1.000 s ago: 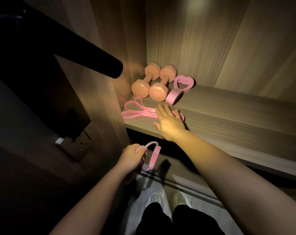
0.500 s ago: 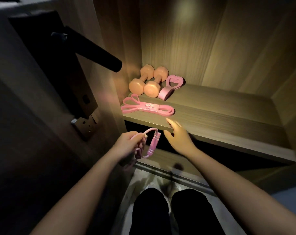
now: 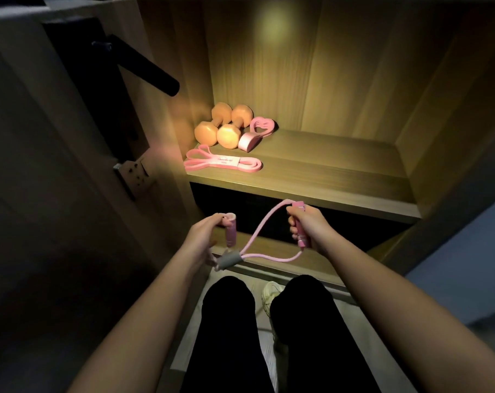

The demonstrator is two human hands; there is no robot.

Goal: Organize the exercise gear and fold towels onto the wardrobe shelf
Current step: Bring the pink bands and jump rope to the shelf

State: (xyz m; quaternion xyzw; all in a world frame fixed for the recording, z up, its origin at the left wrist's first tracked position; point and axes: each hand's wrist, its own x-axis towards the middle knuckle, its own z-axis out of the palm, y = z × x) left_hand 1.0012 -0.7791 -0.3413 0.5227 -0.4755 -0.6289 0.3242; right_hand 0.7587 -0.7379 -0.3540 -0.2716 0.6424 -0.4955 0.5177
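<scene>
I hold a pink figure-eight resistance tube (image 3: pixel 264 236) with a grey centre sleeve below the wardrobe shelf (image 3: pixel 311 182). My left hand (image 3: pixel 205 236) grips one pink handle and my right hand (image 3: pixel 308 226) grips the other, with the tube looping between them. On the shelf's left end lie two orange dumbbells (image 3: pixel 220 129), a pink heart-shaped grip trainer (image 3: pixel 255 133) and a flat pink resistance band (image 3: pixel 223 163). No towels are in view.
An open door with a black lever handle (image 3: pixel 147 69) stands close on the left. The shelf's right part is bare wood. A lower shelf edge (image 3: pixel 269 251) sits under my hands. My dark-trousered legs and white shoes are below.
My right hand left the shelf, came down and took the tube's second handle. Both hands have drawn the tube apart. The band stays on the shelf.
</scene>
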